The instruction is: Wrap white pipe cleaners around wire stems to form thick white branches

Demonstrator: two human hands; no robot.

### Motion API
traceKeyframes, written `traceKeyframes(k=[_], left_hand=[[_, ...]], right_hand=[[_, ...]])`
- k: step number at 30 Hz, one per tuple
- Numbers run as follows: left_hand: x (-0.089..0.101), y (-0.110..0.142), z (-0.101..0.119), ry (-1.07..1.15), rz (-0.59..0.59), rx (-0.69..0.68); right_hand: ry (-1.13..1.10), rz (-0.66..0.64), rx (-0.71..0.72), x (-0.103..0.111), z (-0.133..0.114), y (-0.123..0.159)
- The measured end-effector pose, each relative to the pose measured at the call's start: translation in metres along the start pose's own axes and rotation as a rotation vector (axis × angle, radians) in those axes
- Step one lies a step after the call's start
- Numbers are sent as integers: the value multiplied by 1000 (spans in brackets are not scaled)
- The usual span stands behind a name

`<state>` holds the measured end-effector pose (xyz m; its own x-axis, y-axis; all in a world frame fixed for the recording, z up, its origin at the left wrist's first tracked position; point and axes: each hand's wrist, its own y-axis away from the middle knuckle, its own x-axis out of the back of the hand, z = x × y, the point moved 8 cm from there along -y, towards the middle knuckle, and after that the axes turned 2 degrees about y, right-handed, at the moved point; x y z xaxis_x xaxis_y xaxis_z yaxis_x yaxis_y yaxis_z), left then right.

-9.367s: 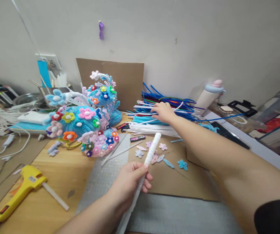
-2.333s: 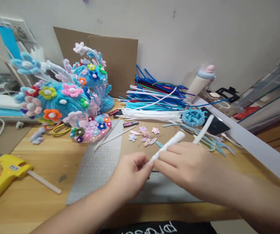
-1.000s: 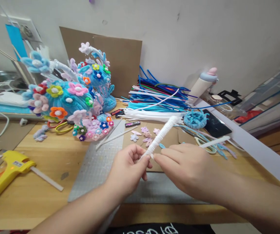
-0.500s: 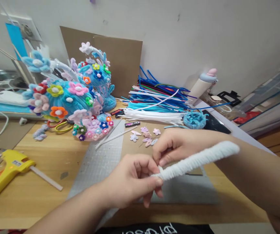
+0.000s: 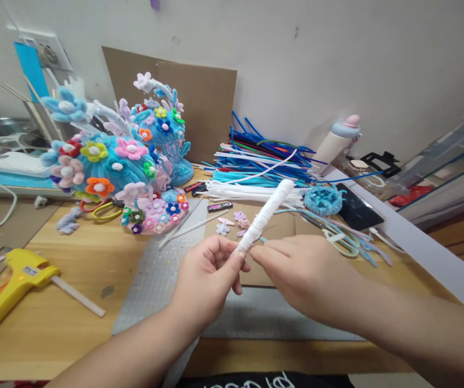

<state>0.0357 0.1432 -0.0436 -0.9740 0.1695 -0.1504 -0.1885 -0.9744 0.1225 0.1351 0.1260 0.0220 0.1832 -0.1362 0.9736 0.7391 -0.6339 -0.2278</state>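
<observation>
My left hand (image 5: 211,275) is closed around the lower part of a rod wound in white pipe cleaner (image 5: 266,215), thumb on the front. The rod tilts up to the right, its tight coils showing above my fingers; its lower end is hidden by the hand. Close on the right, my right hand (image 5: 304,275) is closed with thumb and index finger pinched near the rod. A short white pipe cleaner end (image 5: 338,237) sticks out behind its knuckles; the stretch inside the fist is hidden. Small felt-like flowers (image 5: 222,229) lie on the cardboard (image 5: 296,226) just behind.
Bundled pipe cleaners (image 5: 256,188) lie by the wall. Flower-covered blue ornaments (image 5: 114,161) stand left, above a yellow glue gun (image 5: 29,275). A blue fuzzy ring (image 5: 324,200), phone (image 5: 357,207), scissors (image 5: 340,245) and tumbler (image 5: 337,140) are on the right. A grey cutting mat (image 5: 167,269) lies beneath.
My right hand, earlier at the pipe cleaner pile, now pinches beside the rod. Half a second ago the rod leaned far right; it has swung back upward. The white tail behind my right hand looks shorter.
</observation>
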Motion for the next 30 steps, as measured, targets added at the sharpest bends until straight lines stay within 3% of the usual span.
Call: traceKeyframes(k=[4, 7, 9, 13, 16, 19, 21, 26, 30], left_hand=[[0, 2, 1, -180, 10, -76], [-5, 2, -3, -296, -51, -110], [-14, 4, -6, -330, -156, -109], [-37, 18, -19, -180, -462, 104], [-42, 28, -19, -6, -559, 243], [-34, 25, -7, 178, -503, 216], [-23, 17, 1, 232, -390, 137], [3, 4, 13, 68, -61, -64], [2, 2, 10, -8, -12, -80]], right_hand=[[170, 48, 143, 8, -22, 2], [256, -21, 245, 13, -30, -5], [241, -108, 288, 16, -28, -13], [-82, -383, 240, 14, -6, -29], [-500, -560, 195, 7, 9, -32], [-825, -619, 126, -3, 18, -30], [-927, -537, 44, -9, 23, -29], [-867, -265, -166, -17, 23, -12], [-690, -132, -256, -17, 14, 4]])
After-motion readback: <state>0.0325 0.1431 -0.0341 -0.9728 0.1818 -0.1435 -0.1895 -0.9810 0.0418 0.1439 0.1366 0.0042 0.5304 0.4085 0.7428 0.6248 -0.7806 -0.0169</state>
